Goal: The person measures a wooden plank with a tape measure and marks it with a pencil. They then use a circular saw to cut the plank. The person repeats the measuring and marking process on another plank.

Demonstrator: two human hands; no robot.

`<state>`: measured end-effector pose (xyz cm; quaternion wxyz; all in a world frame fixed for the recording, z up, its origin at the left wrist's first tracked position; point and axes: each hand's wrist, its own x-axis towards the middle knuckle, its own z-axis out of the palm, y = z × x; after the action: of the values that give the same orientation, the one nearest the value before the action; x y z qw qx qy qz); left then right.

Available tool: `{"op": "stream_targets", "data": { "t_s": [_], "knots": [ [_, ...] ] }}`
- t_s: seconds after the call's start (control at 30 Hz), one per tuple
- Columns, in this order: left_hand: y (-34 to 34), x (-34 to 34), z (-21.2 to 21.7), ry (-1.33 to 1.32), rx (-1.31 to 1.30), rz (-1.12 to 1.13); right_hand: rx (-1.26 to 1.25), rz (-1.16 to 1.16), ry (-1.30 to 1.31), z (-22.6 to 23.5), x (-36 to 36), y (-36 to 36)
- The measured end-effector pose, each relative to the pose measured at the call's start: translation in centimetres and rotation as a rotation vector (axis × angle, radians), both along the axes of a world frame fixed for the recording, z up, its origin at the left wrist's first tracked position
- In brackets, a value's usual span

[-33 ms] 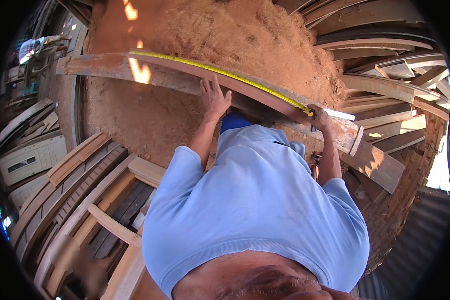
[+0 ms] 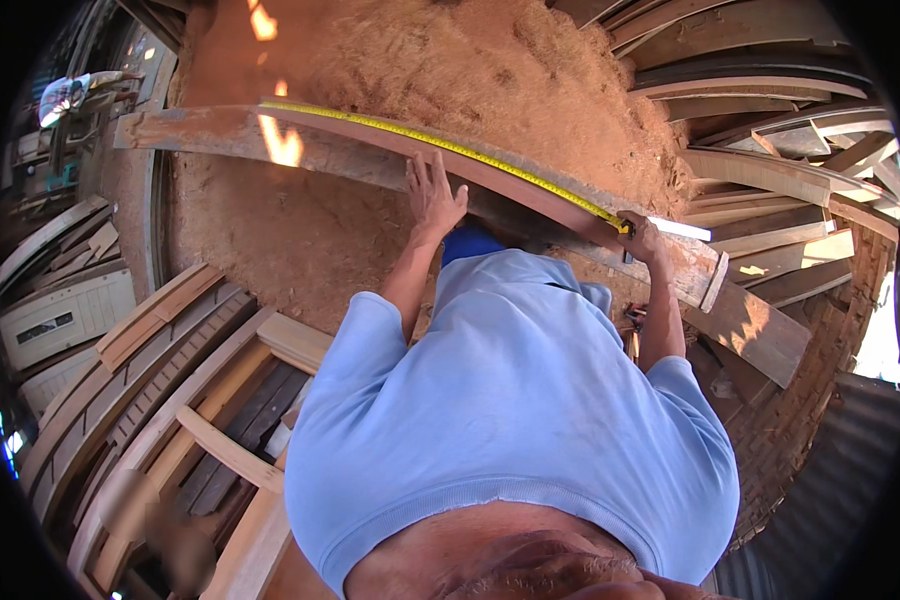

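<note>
A yellow tape measure [image 2: 448, 147] is drawn out along a reddish-brown wooden strip [image 2: 530, 199], which lies on a long, worn plank [image 2: 205, 135]. At the right end of the strip, my right hand [image 2: 642, 238] is closed around the tape's dark case, and its fingers partly hide it. My left hand [image 2: 436, 203] is at the near edge of the strip, around its middle. Its fingers are apart and it holds nothing; whether the fingertips press on the wood, I cannot tell. The tape's far end lies near the strip's left end.
Sawdust [image 2: 530, 75] covers the ground beyond the plank. Stacked boards [image 2: 760, 170] stand at the right. Wooden frames [image 2: 185, 410] and a pale panel [image 2: 65, 315] crowd the lower left. Another person [image 2: 62, 98] is far off at the upper left.
My left hand has shifted very slightly to the right along the strip. My right hand and the tape measure look the same.
</note>
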<state>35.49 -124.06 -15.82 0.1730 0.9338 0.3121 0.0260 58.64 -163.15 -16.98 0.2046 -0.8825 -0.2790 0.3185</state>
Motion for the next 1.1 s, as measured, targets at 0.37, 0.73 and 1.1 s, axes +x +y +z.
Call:
{"op": "stream_targets", "data": {
  "t_s": [0.37, 0.73, 1.1],
  "knots": [
    [-3.6, 2.1, -0.5, 0.028, -0.044, -0.253, -0.112, 0.059, 0.244, -0.6, 2.4, 0.1],
    [-7.2, 3.1, -1.4, 0.105, -0.118, -0.308, -0.301, -0.011, 0.287, -1.3, 3.4, -3.0],
    [-7.6, 2.7, -3.0, -0.059, -0.062, -0.272, -0.225, -0.063, 0.415, -3.4, 4.2, -4.0]
  ]
}}
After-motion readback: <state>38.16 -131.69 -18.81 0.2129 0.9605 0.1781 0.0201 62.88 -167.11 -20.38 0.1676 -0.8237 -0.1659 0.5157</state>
